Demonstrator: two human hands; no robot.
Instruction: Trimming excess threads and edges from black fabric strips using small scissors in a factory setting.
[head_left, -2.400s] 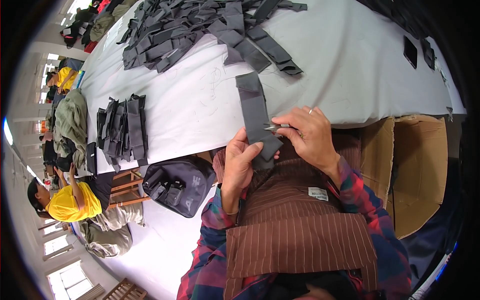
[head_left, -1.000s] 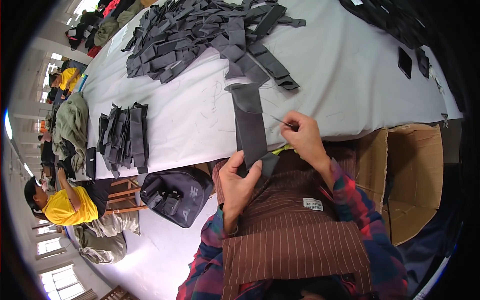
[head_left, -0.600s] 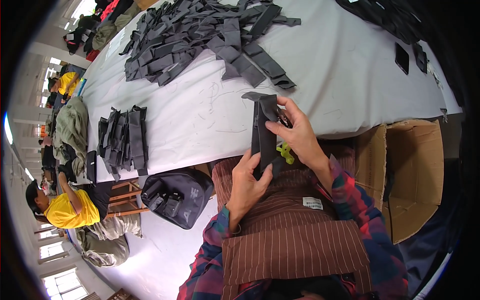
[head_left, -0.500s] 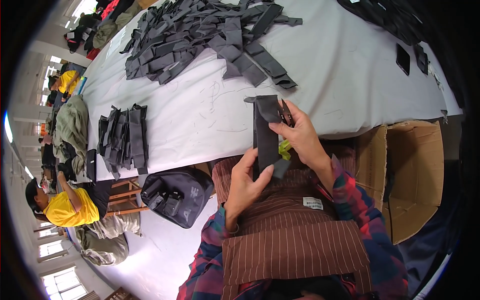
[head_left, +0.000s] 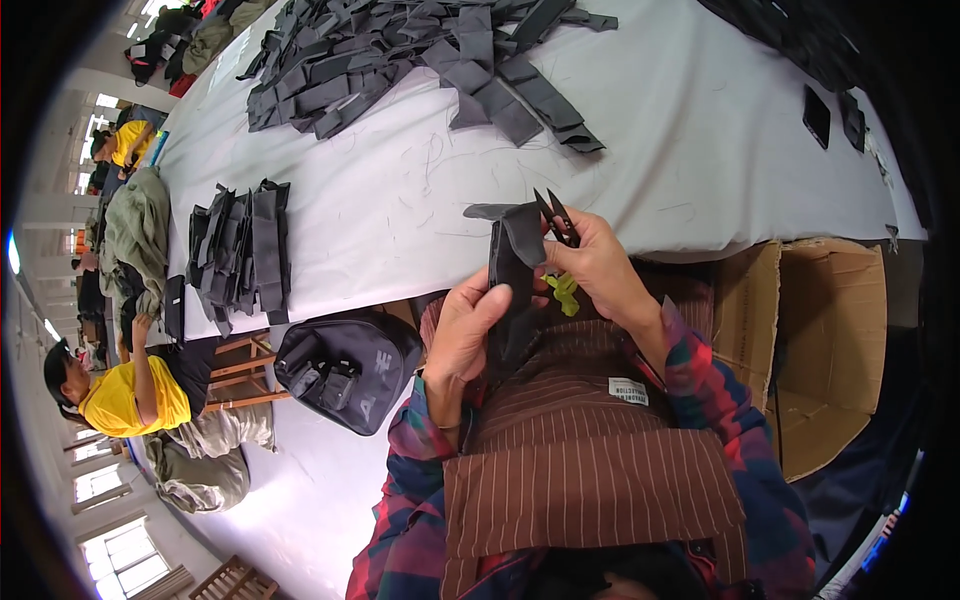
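Over my lap, near the table edge, I hold a dark grey fabric strip (head_left: 512, 262) with its upper end folded over. My left hand (head_left: 458, 335) is closed on the strip's left side, thumb on top. Black thread snips (head_left: 556, 217) sit in my right hand (head_left: 603, 275), blades pointing up and away. The thumb and fingertips of that hand also meet the strip's right edge. Below the right fingers hangs a yellow-green ribbon (head_left: 563, 294); what it is tied to is hidden. The strip's lower end is dark and hard to make out.
A large heap of similar strips (head_left: 370, 65) covers the far table (head_left: 400, 215). A neater stack (head_left: 240, 250) lies at left. A dark bag (head_left: 375, 370) stands below; an open cardboard box (head_left: 825, 350) is at right. Co-workers in yellow (head_left: 135, 400) are at left.
The strip has been bent and its top flap turned over to the left. My left hand has shifted slightly up and left; the snips' blades now stand out farther above the right hand.
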